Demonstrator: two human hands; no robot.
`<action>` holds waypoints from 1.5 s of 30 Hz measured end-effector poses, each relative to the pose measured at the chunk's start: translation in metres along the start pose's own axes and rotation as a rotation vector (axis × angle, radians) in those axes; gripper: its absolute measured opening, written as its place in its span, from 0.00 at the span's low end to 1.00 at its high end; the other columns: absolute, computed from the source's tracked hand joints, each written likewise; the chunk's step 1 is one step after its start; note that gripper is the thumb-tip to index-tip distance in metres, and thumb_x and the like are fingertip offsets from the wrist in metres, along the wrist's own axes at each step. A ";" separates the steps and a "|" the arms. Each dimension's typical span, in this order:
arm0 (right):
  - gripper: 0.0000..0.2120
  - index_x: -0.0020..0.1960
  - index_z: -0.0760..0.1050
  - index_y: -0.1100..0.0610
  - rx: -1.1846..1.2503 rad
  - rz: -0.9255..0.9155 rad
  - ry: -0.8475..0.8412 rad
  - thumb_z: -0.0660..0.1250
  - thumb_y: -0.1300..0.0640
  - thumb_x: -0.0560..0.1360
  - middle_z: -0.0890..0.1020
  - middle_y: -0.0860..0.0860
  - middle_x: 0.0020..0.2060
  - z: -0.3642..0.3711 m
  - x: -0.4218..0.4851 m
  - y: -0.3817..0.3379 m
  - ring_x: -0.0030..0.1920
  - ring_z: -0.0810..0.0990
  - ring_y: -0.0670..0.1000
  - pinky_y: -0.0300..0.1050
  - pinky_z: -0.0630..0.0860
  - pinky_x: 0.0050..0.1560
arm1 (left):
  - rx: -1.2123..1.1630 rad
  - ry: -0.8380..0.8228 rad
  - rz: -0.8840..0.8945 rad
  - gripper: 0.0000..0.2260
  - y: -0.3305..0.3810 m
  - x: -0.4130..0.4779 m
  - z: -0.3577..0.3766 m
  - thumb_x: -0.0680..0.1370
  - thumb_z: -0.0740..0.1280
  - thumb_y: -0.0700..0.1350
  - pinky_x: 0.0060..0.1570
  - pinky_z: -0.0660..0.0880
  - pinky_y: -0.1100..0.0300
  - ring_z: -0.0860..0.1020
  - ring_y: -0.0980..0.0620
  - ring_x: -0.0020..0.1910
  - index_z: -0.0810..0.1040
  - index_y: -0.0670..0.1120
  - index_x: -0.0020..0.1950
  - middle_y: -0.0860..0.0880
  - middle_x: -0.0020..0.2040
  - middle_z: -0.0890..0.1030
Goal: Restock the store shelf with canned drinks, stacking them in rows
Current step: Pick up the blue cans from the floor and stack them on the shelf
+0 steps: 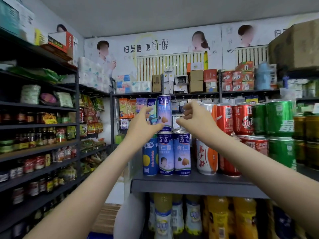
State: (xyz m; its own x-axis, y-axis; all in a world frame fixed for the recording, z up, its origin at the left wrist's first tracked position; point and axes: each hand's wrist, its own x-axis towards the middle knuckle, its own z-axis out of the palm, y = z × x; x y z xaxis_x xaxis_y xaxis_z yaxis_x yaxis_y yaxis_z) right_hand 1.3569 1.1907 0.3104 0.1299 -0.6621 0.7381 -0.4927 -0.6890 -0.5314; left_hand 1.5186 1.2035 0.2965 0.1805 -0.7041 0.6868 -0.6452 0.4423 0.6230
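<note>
Our left hand [145, 122] gripped the top can [164, 112], thumb across its lower front, as it stood on two matching cans [173, 152] on the grey shelf [189, 184]. Our right hand [191, 116], fingers curled on nothing, hovered just short of it. Red cans [242, 119] and green cans [279, 116] crowded beyond that hand. Labels below our hands read "杏仁露" and "240mL"; the poster [146, 46] above read "怕蔗糖 喝简醇".

Small shop corner under a plain grey ceiling [172, 12] — poster-covered back wall [131, 54] with a ribbed white radiator [170, 66], dark metal shelving [38, 126] along the left wall.
</note>
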 end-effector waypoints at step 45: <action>0.22 0.66 0.67 0.58 -0.110 1.857 0.396 0.68 0.63 0.74 0.74 0.52 0.53 0.006 -1.122 0.605 0.55 0.75 0.52 0.29 0.68 0.44 | -0.029 -1.437 -0.540 0.18 -0.296 -1.002 0.644 0.73 0.70 0.40 0.54 0.75 0.52 0.78 0.50 0.52 0.74 0.46 0.63 0.48 0.57 0.78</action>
State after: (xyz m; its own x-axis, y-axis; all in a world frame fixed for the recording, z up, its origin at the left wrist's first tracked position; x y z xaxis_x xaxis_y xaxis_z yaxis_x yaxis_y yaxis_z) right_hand 0.9180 1.5152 -0.8416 -0.7226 -0.3331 -0.6057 0.1946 0.7428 -0.6406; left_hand 1.0501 1.4203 -0.8174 -0.4771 -0.6966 -0.5358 -0.7229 -0.0357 0.6900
